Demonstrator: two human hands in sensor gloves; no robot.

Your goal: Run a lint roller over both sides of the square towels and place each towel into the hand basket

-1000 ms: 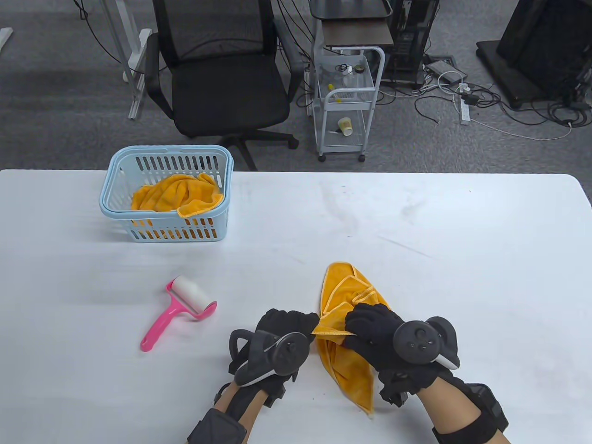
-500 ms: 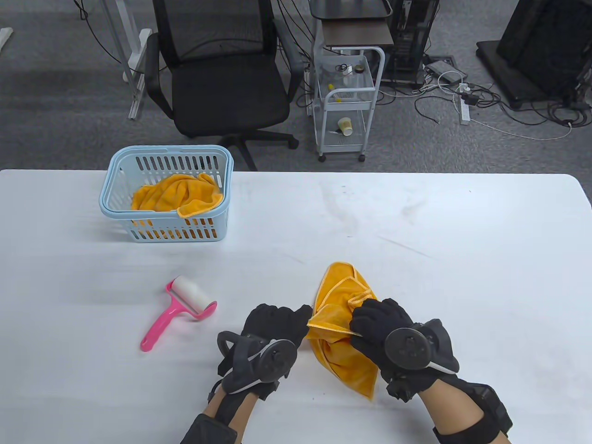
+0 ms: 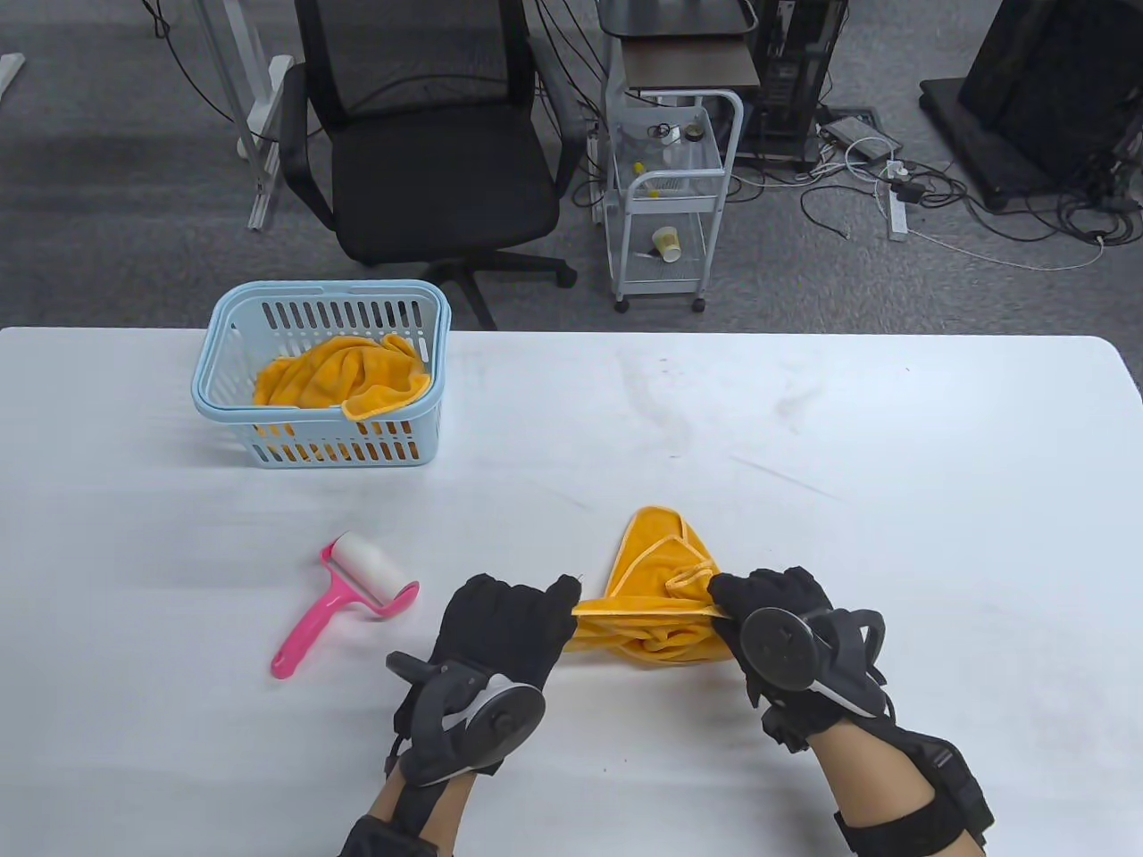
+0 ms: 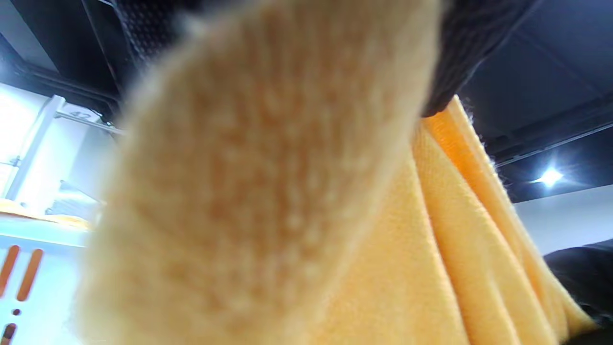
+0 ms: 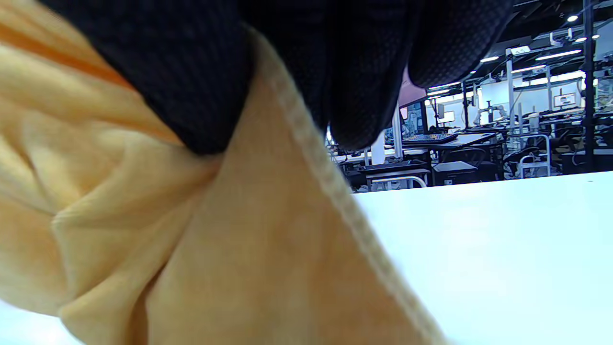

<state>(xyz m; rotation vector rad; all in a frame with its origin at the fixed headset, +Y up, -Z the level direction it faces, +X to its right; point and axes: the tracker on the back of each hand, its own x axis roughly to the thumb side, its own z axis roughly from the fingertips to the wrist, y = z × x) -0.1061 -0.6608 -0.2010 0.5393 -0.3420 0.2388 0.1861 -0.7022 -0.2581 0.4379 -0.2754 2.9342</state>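
An orange square towel (image 3: pixel 656 589) lies bunched near the table's front centre, and both gloved hands hold its near edge stretched between them. My left hand (image 3: pixel 513 616) pinches the left end and my right hand (image 3: pixel 768 603) pinches the right end. The cloth (image 4: pixel 407 268) fills the left wrist view, and in the right wrist view my dark fingers (image 5: pixel 201 91) clamp the towel (image 5: pixel 215 258) by its hemmed edge. A pink lint roller (image 3: pixel 344 598) with a white roll lies to the left of my left hand, untouched. At the back left, the light-blue hand basket (image 3: pixel 223 406) holds another orange towel (image 3: pixel 344 379).
The white table (image 3: pixel 893 464) runs out to a rounded right corner. Behind its far edge stand a black office chair (image 3: pixel 429 161) and a white wire cart (image 3: pixel 670 196), with cables on the floor.
The hands have drawn apart, left going left and right going right, pulling the towel's near edge taut. The flap that hung toward the front edge has come up into the bunch.
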